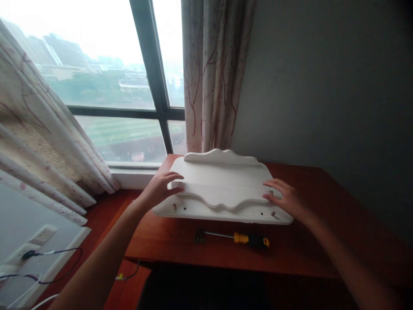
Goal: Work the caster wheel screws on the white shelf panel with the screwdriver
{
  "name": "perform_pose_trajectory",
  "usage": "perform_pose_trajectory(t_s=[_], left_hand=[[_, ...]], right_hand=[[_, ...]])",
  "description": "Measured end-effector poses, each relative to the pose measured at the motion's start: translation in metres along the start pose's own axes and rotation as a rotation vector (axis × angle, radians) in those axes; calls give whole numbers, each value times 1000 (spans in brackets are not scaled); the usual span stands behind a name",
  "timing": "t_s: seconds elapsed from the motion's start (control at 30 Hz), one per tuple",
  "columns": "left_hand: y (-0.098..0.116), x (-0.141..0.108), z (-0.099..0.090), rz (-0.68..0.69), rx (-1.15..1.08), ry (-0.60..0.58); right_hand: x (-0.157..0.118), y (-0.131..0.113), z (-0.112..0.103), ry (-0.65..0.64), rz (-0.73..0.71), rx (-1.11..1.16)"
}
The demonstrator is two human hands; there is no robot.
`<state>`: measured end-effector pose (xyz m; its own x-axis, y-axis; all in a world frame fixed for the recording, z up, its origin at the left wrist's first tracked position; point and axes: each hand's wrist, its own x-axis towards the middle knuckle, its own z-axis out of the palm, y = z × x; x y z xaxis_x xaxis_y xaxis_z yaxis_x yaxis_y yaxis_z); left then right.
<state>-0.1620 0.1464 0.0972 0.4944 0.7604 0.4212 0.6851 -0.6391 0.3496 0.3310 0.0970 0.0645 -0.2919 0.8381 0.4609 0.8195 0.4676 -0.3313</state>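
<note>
A white wavy-edged board (pixel 222 198) lies near the front of a larger flat white panel (pixel 219 216). My left hand (pixel 164 185) has its thumb and fingers around the board's left end. Around the right end are the thumb and fingers of my right hand (pixel 285 198). A second wavy strip (pixel 221 158) stands along the panel's back edge. Small wooden dowels poke up from the panel's front corners, one at the left (pixel 175 207) and one at the right (pixel 272 214), each beside a dark hole.
In front of the panel, a yellow and black screwdriver (pixel 250 239) lies on the reddish wooden table (pixel 161 241), its tip by several dark screws (pixel 200 235). A window and curtains (pixel 213 73) are behind. Cables (pixel 58 252) hang from a wall socket at left.
</note>
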Motion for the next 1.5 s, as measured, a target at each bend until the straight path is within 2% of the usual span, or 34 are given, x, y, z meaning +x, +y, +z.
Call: perform_pose_trajectory(t_s=[0.13, 0.3, 0.47, 0.67, 1.03, 1.3, 1.5], left_hand=[[-3, -9, 4, 10, 15, -29], [-10, -13, 8, -54, -7, 4], [-17, -12, 15, -109, -33, 30], [-16, -6, 22, -119, -55, 50], [-21, -1, 25, -149, -103, 110], [-10, -1, 14, -204, -181, 126], [10, -14, 5, -356, -325, 107]], right_hand=[[-8, -4, 0, -43, -63, -52], [-2, -7, -2, -78, -32, -57], [7, -5, -2, -52, 45, -37], [17, 1, 7, -27, 119, 3], [17, 3, 10, 21, 131, 164], [16, 2, 1, 4, 256, 295], [4, -7, -11, -82, 370, 360]])
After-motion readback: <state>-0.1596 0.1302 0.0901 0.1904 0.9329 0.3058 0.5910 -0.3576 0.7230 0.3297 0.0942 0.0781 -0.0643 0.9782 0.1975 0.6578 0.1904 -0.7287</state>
